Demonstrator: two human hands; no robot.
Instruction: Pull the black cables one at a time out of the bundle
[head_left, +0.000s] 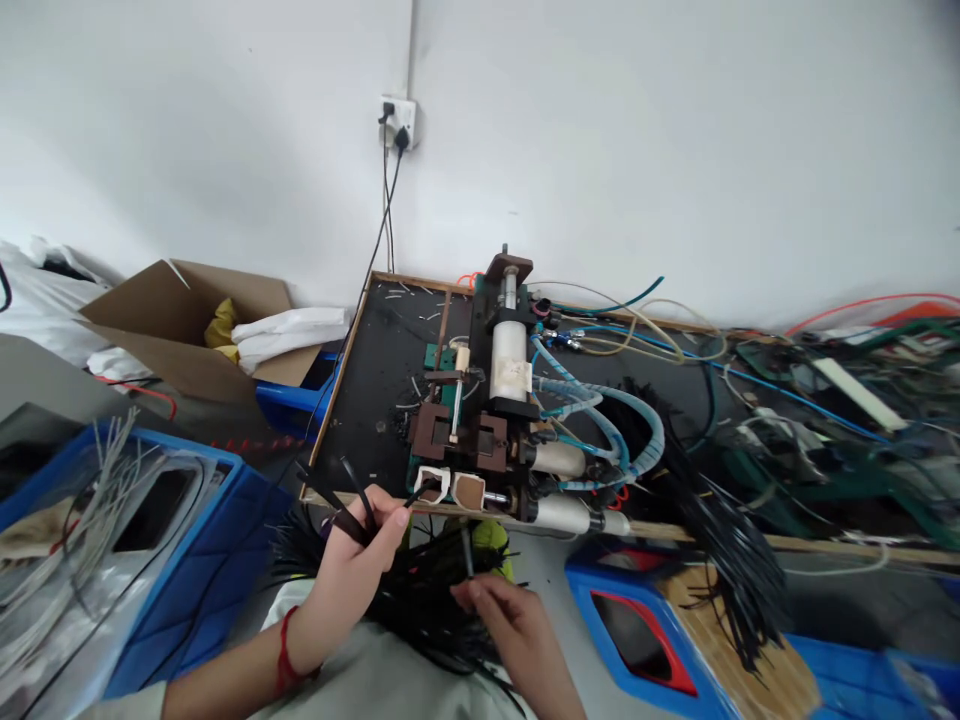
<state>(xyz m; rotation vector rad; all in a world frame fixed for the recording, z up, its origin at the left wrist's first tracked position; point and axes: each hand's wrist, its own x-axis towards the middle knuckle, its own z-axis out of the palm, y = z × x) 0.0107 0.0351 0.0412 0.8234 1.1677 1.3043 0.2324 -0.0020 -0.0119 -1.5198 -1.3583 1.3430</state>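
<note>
My left hand (364, 555), with a red cord at the wrist, is closed around a few short black cables (328, 500). Two of their ends stick out up and to the left. One black cable end (417, 494) points from its fingertips toward the white-edged jaw at the front of a pneumatic machine (510, 350); whether it touches is unclear. Lower right, my right hand (514, 625) pinches a single black cable (467, 552) that stands upright below the machine's front edge. Across my lap lies a bundle of black cables (427, 590), partly hidden by both hands.
The machine stands on a black wood-edged bench (360, 400) against a white wall. Pale blue hoses (652, 430) loop at its right. A thick black cable bundle (742, 570) hangs over the edge. Blue crates (202, 540) and a cardboard box (172, 350) stand at left.
</note>
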